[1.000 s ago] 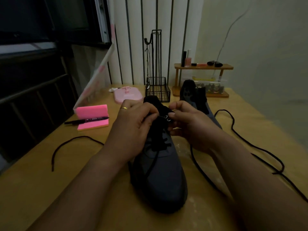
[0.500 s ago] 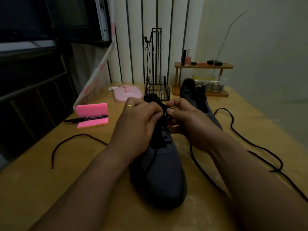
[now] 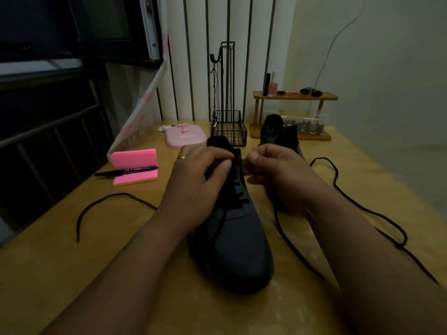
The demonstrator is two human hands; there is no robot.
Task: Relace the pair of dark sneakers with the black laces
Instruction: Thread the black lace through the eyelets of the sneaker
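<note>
Both hands were brought close together at the top of the near sneaker (image 3: 237,243), which stood on the surface (image 3: 108,274) with its toe toward the camera. The left hand (image 3: 200,187) was curled over the sneaker's collar, gripping it, with the thumb laid on the upper lacing. The right hand (image 3: 278,175) was closed just right of the tongue, thumb against forefinger, pinching the black lace (image 3: 290,240), which was seen running out from under the palm and down the sneaker's right side. The pinch itself was largely lost in the dim light, and the eyelets could not be made out. A loose lace end (image 3: 96,204) was curved left of the sneaker, its inner part hidden behind the left forearm; whether it belonged to the same lace could not be told. The second sneaker (image 3: 278,129) was stood behind and to the right, half covered by the right hand. A second lace (image 3: 362,209) was looped further right, partly cut off by the right forearm.
</note>
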